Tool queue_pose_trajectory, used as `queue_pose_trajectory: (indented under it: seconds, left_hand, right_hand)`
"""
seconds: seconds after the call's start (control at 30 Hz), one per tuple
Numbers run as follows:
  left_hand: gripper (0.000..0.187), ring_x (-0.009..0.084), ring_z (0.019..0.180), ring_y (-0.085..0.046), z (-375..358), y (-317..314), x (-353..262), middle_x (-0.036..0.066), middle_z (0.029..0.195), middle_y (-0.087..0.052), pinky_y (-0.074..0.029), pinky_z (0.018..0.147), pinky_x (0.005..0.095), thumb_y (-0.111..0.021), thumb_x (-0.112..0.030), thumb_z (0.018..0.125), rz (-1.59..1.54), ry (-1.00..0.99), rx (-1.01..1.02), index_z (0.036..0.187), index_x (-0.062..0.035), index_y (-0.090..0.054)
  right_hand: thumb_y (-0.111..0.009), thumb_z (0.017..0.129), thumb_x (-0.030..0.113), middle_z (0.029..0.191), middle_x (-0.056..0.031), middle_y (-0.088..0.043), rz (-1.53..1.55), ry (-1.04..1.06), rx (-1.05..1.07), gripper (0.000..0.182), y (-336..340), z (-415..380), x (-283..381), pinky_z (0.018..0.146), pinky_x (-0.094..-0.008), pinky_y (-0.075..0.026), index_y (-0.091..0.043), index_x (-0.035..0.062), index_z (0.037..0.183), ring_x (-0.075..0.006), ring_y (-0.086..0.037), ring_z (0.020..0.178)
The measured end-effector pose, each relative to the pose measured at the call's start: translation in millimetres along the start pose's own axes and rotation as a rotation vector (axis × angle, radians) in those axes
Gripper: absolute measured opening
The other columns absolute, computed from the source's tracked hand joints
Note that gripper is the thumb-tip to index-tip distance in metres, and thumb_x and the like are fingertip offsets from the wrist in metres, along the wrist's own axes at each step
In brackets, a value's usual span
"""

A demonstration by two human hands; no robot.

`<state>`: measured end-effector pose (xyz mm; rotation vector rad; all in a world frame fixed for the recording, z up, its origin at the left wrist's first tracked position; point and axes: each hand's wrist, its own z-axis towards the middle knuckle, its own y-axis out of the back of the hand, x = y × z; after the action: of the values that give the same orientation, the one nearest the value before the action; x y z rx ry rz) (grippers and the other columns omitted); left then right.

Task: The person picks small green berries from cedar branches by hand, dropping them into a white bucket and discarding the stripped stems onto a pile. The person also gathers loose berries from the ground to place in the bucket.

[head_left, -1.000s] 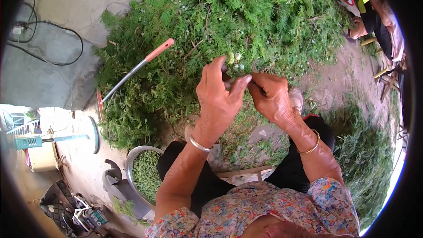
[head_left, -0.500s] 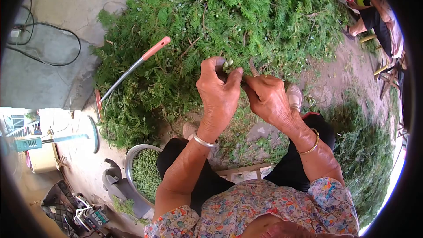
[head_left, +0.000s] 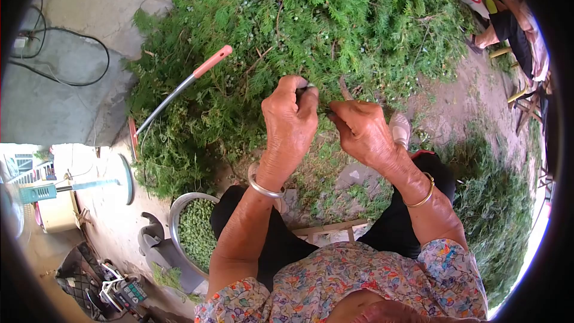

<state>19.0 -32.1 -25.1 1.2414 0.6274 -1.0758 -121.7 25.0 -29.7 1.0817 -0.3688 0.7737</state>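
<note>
My left hand (head_left: 289, 122), a silver bangle at its wrist, is closed in a pinch. Between thumb and forefinger shows a bit of pale green berries (head_left: 310, 85), mostly hidden by the fingers. Just to the right, my right hand (head_left: 363, 130) is also pinched, its fingertips pointing toward the left hand. A thin dark bit shows at those fingertips, too small to name. Both hands hover in front of a big heap of green cypress branches (head_left: 335, 18) dotted with pale berries. A metal basin (head_left: 175, 227) of green berries (head_left: 198, 233) stands beside my left knee.
A pink-handled tool (head_left: 185, 84) leans on the heap's left side. A teal fan (head_left: 125, 179), a grey dustpan-like piece (head_left: 161, 251) and a dark bag (head_left: 78, 278) are at left. More cut greenery (head_left: 496, 221) lies at right. Another person (head_left: 511, 30) sits at upper right.
My left hand has moved slightly left, away from the right hand, and its fingers have closed over the berries that showed more fully before. The right hand has barely moved.
</note>
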Motion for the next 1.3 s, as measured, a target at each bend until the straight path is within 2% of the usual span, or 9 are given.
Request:
queue_pose_trajectory:
  seconds: [0.07,0.13,0.37,0.43,0.53,0.77,0.97,1.03,1.3]
  left_hand:
    - [0.008,0.0097,0.056,-0.054,1,4,-8,0.007,0.066,-0.058,-0.046,0.045,0.0253,-0.059,0.0,0.081,-0.07,0.056,-0.02,0.087,0.0052,-0.057]
    - [0.007,0.0113,0.056,-0.056,3,12,-21,0.008,0.069,-0.059,-0.048,0.044,0.0257,-0.055,0.001,0.083,-0.451,0.318,0.032,0.086,0.0074,-0.057]
    - [0.003,0.0115,0.05,-0.052,23,35,-6,0.009,0.068,-0.058,-0.047,0.04,0.0252,-0.056,0.002,0.082,-0.86,0.381,-0.149,0.083,0.0027,-0.059]
    - [0.006,0.0137,0.052,-0.053,31,58,5,0.011,0.072,-0.059,-0.045,0.04,0.0256,-0.056,-0.003,0.083,-1.216,0.553,0.057,0.087,0.0009,-0.058]
    - [0.012,0.0145,0.055,-0.055,24,56,6,0.013,0.078,-0.061,-0.044,0.04,0.0248,-0.054,-0.01,0.086,-1.488,0.545,0.249,0.092,-0.0004,-0.056]
    - [0.011,0.0157,0.058,-0.057,5,30,-5,0.016,0.081,-0.06,-0.047,0.043,0.0236,-0.058,-0.01,0.086,-1.199,0.609,0.222,0.09,0.0002,-0.058]
    - [0.014,0.0153,0.055,-0.057,-8,4,-12,0.01,0.073,-0.061,-0.045,0.04,0.0253,-0.066,-0.007,0.081,-1.088,0.669,0.091,0.09,0.0001,-0.058]
    - [0.017,0.014,0.051,-0.057,-9,1,-14,0.009,0.069,-0.061,-0.045,0.038,0.0241,-0.068,-0.005,0.078,-1.038,0.645,0.052,0.088,0.0024,-0.057]
    - [0.012,0.015,0.053,-0.057,-8,7,-11,0.01,0.07,-0.061,-0.044,0.039,0.0255,-0.065,0.001,0.077,-0.967,0.634,0.062,0.086,0.002,-0.058]
  right_hand:
    - [-0.059,0.071,-0.003,0.063,-0.0155,-0.055,0.042,0.003,-0.041,0.009,0,1,1,0.057,-0.0432,-0.046,-0.054,0.0008,0.077,-0.0357,-0.057,0.063]
    - [-0.058,0.07,-0.006,0.066,-0.0161,-0.056,0.073,-0.004,-0.009,0.012,3,2,2,0.055,-0.043,-0.045,-0.055,0.0002,0.081,-0.0361,-0.057,0.064]
    - [-0.058,0.073,-0.006,0.064,-0.0161,-0.054,0.212,-0.129,-0.025,0.009,7,0,6,0.053,-0.0384,-0.043,-0.055,-0.0021,0.08,-0.035,-0.055,0.059]
    - [-0.056,0.076,-0.005,0.063,-0.0167,-0.053,0.212,-0.183,-0.04,0.005,8,-1,6,0.052,-0.0366,-0.042,-0.052,-0.0028,0.076,-0.0344,-0.053,0.057]
    - [-0.053,0.077,-0.006,0.064,-0.0181,-0.053,0.28,-0.301,0.015,0.007,12,1,5,0.052,-0.0366,-0.043,-0.048,-0.0034,0.073,-0.0348,-0.054,0.057]
    - [-0.051,0.077,-0.007,0.063,-0.0193,-0.052,0.21,-0.263,-0.065,0.01,9,3,2,0.053,-0.0379,-0.043,-0.044,-0.0035,0.072,-0.0374,-0.056,0.06]
    - [-0.052,0.075,-0.007,0.064,-0.0194,-0.051,0.197,-0.249,-0.066,0.011,4,3,0,0.053,-0.0404,-0.043,-0.044,-0.0026,0.071,-0.0387,-0.055,0.063]
    - [-0.052,0.073,-0.008,0.065,-0.0189,-0.052,0.08,-0.146,-0.038,0.01,1,1,-2,0.054,-0.0432,-0.043,-0.045,-0.0015,0.07,-0.0389,-0.055,0.064]
    - [-0.055,0.072,-0.007,0.065,-0.0188,-0.054,0.129,-0.135,-0.048,0.008,0,1,2,0.055,-0.0422,-0.044,-0.049,-0.0016,0.073,-0.0385,-0.055,0.062]
